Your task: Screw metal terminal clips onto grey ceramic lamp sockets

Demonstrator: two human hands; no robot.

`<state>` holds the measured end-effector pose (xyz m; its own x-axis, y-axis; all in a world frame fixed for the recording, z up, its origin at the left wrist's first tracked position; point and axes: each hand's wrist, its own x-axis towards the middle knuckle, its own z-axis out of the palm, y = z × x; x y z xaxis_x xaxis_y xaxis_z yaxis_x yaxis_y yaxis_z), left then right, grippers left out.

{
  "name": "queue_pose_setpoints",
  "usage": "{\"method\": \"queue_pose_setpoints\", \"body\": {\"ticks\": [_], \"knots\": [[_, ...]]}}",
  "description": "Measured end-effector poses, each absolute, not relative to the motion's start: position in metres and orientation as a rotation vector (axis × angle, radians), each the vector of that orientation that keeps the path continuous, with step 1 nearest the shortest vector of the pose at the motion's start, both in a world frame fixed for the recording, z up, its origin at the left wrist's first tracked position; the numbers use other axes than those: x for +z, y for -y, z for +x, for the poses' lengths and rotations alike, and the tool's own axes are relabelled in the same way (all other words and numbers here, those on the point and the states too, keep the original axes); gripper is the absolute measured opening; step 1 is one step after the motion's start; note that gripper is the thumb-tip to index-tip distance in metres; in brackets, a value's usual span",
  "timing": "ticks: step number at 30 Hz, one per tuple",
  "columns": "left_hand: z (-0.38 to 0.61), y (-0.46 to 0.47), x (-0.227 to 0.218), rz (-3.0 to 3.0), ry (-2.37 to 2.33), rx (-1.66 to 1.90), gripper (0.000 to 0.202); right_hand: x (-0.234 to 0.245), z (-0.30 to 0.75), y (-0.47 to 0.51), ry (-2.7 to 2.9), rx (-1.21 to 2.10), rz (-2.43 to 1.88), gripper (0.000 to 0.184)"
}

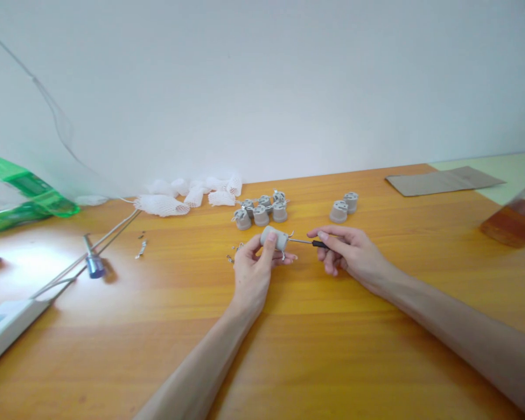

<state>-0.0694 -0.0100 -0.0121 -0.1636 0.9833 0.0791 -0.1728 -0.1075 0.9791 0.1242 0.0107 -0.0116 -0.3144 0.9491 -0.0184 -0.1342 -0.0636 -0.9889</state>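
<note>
My left hand [251,274] is gripping a ceramic lamp socket [275,237] over the wooden tabletop [315,344], thumb on top and fingers curled closely beneath. My right hand [354,254] is pinching a small black-handled screwdriver [319,244] between thumb and fingers, its thin shaft reaching the socket's end beside a bent metal terminal. Small metal parts [233,255] are lying just left of the socket.

Beyond the socket, six matching sockets [261,214] are standing in a tight cluster, with bits of wire among them. Two more sockets [343,204] are standing beyond and to its right. White foam netting sleeves [166,204] are lying farther left. Well left of the socket, a metal clip [140,248], a blue-ended tool [94,265] and a white power strip [4,326] with its cable are resting. Far beyond and right of it, a cardboard sheet [441,181] is lying flat; a clear container of amber liquid [516,219] is standing at the right edge. Green plastic [26,192] is showing far left.
</note>
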Motion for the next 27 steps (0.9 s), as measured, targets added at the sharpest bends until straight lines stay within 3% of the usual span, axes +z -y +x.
{"method": "queue_pose_setpoints", "body": {"ticks": [3,9,13,19,27], "knots": [[-0.0691,0.0091,-0.0137,1.048,-1.127,1.519,0.040,-0.0096,0.1246,-0.0127,1.450,1.436,-0.949,0.035],[-0.0683,0.0067,-0.0144,0.960,-1.091,1.575,0.038,-0.0122,0.1276,-0.0162,1.840,0.730,-0.976,0.009],[-0.0689,0.0073,-0.0137,0.980,-1.089,1.552,0.038,-0.0152,0.1321,-0.0159,1.926,0.448,-0.956,0.010],[-0.0685,0.0082,-0.0135,1.035,-1.105,1.524,0.040,-0.0140,0.1319,-0.0094,1.952,0.585,-1.061,0.023],[-0.0682,0.0077,-0.0134,1.009,-1.121,1.546,0.043,-0.0110,0.1288,-0.0071,1.865,0.573,-0.904,0.020]]}}
